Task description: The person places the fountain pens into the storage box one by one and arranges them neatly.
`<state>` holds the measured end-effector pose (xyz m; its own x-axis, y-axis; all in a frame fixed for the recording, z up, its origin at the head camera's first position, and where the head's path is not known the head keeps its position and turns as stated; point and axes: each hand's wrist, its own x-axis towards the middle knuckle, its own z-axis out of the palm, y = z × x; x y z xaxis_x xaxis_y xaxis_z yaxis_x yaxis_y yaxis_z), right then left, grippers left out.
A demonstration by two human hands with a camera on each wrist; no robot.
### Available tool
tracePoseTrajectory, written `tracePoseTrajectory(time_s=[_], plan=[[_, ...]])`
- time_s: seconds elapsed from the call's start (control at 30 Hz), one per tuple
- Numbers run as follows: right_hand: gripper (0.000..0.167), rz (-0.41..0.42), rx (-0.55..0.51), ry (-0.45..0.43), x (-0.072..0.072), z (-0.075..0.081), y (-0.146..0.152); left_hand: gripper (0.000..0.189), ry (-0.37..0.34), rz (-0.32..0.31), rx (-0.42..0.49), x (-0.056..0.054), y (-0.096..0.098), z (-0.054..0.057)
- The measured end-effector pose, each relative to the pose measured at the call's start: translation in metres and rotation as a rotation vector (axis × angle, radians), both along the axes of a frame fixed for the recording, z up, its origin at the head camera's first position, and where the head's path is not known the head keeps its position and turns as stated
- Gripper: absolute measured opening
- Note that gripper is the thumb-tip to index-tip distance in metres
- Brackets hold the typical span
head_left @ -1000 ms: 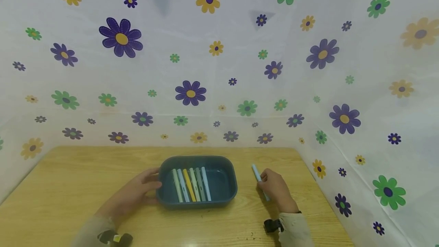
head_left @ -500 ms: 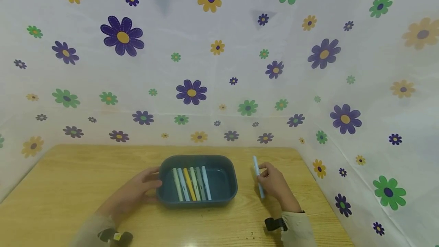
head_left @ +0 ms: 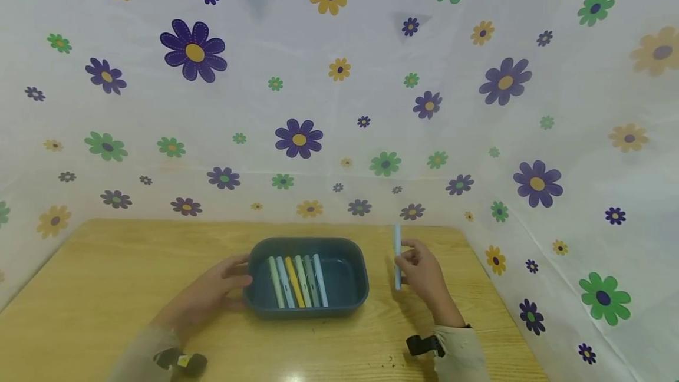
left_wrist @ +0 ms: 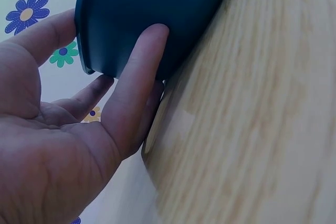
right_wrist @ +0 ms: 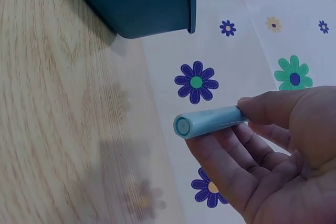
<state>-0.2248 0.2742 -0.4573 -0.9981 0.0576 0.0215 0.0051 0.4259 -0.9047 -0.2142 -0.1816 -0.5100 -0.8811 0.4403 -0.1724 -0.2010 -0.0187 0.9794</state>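
A dark blue oblong bin (head_left: 342, 279) stands on the table. My left hand (head_left: 220, 285) holds its left end; in the left wrist view the fingers (left_wrist: 137, 77) lie on the outer wall and the thumb reaches over the rim. Several slim pens (head_left: 294, 282) in pale green, light blue, yellow and grey-green lie side by side in the bin. To the right of the bin, my right hand (head_left: 421, 270) pinches a light blue pen (head_left: 398, 252) between thumb and fingers. The right wrist view shows this pen's round end (right_wrist: 182, 126) pointing out from the fingertips.
The wooden table (head_left: 159, 252) carries small dark specks (head_left: 389, 363) near its front right. A white flower-printed sheet (head_left: 329, 105) rises behind the table and along its sides.
My right hand has raised the light blue pen and turned it nearly upright in the head view, moving slightly away from me. The left hand and the bin stay together in place.
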Motion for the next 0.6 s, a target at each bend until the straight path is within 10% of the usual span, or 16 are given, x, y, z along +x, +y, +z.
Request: tracePoseTrajectory(time_s=[0.6], plan=[[0.041, 0.029, -0.093, 0.042, 0.003, -0.001, -0.013, 0.074, 0.006, -0.018, 0.023, -0.002, -0.002, -0.005]])
